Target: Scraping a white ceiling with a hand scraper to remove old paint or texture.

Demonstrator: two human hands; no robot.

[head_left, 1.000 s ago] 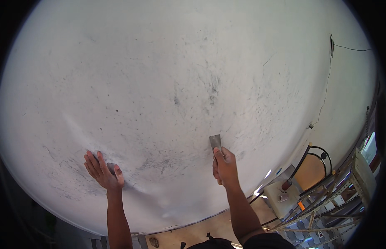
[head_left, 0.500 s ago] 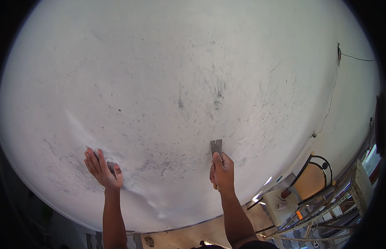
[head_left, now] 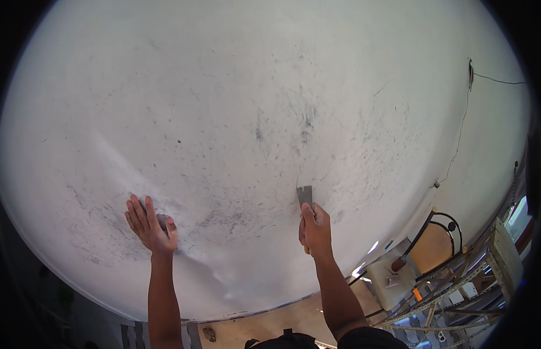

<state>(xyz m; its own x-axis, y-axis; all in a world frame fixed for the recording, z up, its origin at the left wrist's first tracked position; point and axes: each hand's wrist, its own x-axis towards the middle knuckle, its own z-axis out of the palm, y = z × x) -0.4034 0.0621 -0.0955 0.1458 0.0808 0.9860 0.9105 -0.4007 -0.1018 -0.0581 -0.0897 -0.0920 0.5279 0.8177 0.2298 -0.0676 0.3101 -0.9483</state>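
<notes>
A large white wall (head_left: 224, 87), streaked with dark scuffs and specks, fills most of the picture. On its lower left part my left hand (head_left: 151, 227) lies flat, fingers straight and thumb apart. Under that palm is a dark grey piece (head_left: 163, 221) that looks like sandpaper, mostly hidden and showing between thumb and index finger. My right hand (head_left: 315, 230) is closed round the handle of a putty knife (head_left: 305, 196), thumb along it. The knife's wide grey blade points up, close to the wall; whether its edge touches cannot be made out.
At the lower right stand a chair with a tan backrest (head_left: 431, 250) and a metal frame (head_left: 456, 291). A thin cable runs down the wall from a dark opening (head_left: 471, 74). Below the wall is brown floor (head_left: 270, 326) with a small dark lump (head_left: 209, 334).
The view has shifted slightly, so the wall marks sit higher and farther right. Both hands appear a little higher too, keeping the same grips.
</notes>
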